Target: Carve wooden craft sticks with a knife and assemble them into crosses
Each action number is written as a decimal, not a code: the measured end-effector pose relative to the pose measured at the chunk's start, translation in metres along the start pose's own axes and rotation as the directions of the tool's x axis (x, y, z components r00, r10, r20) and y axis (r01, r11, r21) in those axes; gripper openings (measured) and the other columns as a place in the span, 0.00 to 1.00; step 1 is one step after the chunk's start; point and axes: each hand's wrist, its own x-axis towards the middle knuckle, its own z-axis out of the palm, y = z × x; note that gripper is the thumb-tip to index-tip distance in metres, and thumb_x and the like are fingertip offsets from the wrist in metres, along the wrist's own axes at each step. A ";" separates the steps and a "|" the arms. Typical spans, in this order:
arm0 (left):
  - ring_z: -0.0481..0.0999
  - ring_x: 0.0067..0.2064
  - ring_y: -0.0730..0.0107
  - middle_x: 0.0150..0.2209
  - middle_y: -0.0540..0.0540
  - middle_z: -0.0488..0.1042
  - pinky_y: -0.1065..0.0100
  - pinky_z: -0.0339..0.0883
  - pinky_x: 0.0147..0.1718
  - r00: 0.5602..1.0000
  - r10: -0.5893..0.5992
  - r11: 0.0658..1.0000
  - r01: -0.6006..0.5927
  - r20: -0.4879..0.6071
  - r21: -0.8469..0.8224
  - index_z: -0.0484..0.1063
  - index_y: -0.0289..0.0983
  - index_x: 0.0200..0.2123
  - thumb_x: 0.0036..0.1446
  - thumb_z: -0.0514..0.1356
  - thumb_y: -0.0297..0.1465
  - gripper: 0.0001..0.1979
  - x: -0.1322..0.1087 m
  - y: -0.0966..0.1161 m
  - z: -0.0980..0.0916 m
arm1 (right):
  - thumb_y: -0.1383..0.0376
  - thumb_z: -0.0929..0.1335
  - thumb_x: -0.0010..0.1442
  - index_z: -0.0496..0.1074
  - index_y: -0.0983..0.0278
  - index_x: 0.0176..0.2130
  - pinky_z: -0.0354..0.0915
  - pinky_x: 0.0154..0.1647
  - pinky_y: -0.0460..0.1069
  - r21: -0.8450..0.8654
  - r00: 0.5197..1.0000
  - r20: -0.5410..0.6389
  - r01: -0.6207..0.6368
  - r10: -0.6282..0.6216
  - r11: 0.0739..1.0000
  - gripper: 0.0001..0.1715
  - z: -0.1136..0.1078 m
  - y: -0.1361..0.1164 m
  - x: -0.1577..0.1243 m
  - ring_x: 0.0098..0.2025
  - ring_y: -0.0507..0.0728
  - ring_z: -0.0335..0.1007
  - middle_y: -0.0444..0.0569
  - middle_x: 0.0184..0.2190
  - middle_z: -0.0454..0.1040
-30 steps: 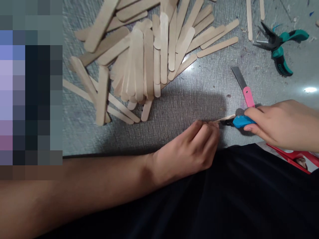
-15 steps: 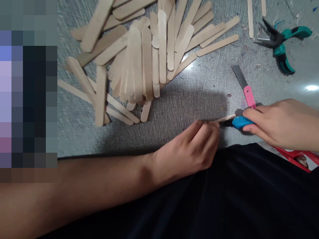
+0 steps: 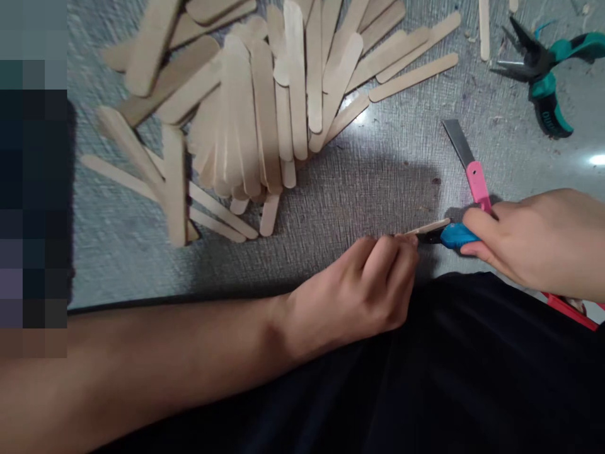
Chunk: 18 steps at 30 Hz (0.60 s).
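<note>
My left hand is closed, fingers pinched round a thin wooden craft stick whose free end points right. Closed round a blue-and-black utility knife, my right hand keeps the knife's black front end at the stick, close beside my left fingertips. The blade's edge cannot be made out. A pink-handled knife lies on the table with its flat grey blade pointing up and left; the end of its handle disappears behind my right thumb.
A big loose pile of wooden craft sticks spreads over the grey textured table. Green-and-black pliers lie with open jaws at the upper right, near another stick. A red-and-white item shows below my right wrist.
The view has shifted slightly, so the pile sits further left and the pliers further right. Both hands keep nearly the same place and the same holds.
</note>
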 end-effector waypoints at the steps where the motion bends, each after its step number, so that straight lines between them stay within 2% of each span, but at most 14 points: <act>1: 0.78 0.33 0.70 0.36 0.44 0.84 0.69 0.78 0.27 1.000 -0.004 1.000 0.004 0.002 0.006 0.92 0.28 0.46 0.76 0.68 0.17 0.10 0.001 0.000 -0.001 | 0.48 0.59 0.86 0.74 0.57 0.42 0.35 0.26 0.53 -0.024 0.999 -0.038 -0.006 0.006 1.000 0.26 0.000 -0.001 -0.001 0.18 0.55 0.46 0.43 0.21 0.65; 4: 0.74 0.31 0.72 0.34 0.46 0.81 0.69 0.77 0.25 1.000 -0.012 1.000 0.012 0.008 -0.003 0.91 0.26 0.44 0.74 0.71 0.17 0.07 0.000 0.000 -0.001 | 0.50 0.61 0.85 0.75 0.57 0.41 0.35 0.25 0.53 -0.008 1.000 -0.029 0.003 -0.004 1.000 0.24 -0.001 -0.002 -0.003 0.18 0.56 0.47 0.43 0.21 0.64; 9: 0.73 0.30 0.71 0.31 0.47 0.77 0.67 0.75 0.24 0.999 -0.031 0.997 0.031 0.006 -0.071 0.90 0.26 0.41 0.76 0.66 0.16 0.12 0.001 0.000 0.000 | 0.50 0.62 0.85 0.79 0.59 0.45 0.34 0.23 0.53 -0.060 1.000 0.009 0.015 -0.014 0.998 0.25 -0.011 -0.002 -0.002 0.17 0.56 0.48 0.42 0.19 0.59; 13: 0.72 0.28 0.72 0.34 0.46 0.82 0.66 0.75 0.25 0.999 -0.043 0.995 0.043 -0.002 -0.089 0.89 0.27 0.43 0.75 0.68 0.16 0.08 -0.001 -0.001 0.004 | 0.48 0.63 0.85 0.79 0.59 0.44 0.34 0.20 0.52 0.017 0.989 0.141 -0.036 0.034 0.999 0.25 -0.020 0.000 0.004 0.16 0.54 0.42 0.42 0.18 0.58; 15: 0.74 0.28 0.72 0.39 0.44 0.86 0.66 0.74 0.24 0.999 -0.031 0.996 0.029 -0.019 -0.088 0.89 0.26 0.46 0.74 0.68 0.18 0.07 -0.006 -0.003 0.008 | 0.46 0.65 0.84 0.79 0.58 0.43 0.34 0.20 0.53 0.036 0.984 0.175 -0.050 0.043 0.998 0.25 -0.019 0.003 0.008 0.16 0.54 0.41 0.42 0.19 0.60; 18: 0.78 0.30 0.70 0.43 0.42 0.88 0.64 0.75 0.26 0.998 -0.015 0.993 0.008 -0.059 -0.120 0.87 0.29 0.51 0.76 0.67 0.21 0.07 -0.013 -0.010 0.014 | 0.46 0.65 0.85 0.79 0.60 0.48 0.37 0.23 0.53 0.002 0.982 0.185 -0.025 0.024 1.000 0.25 -0.009 0.008 0.008 0.18 0.56 0.53 0.47 0.24 0.72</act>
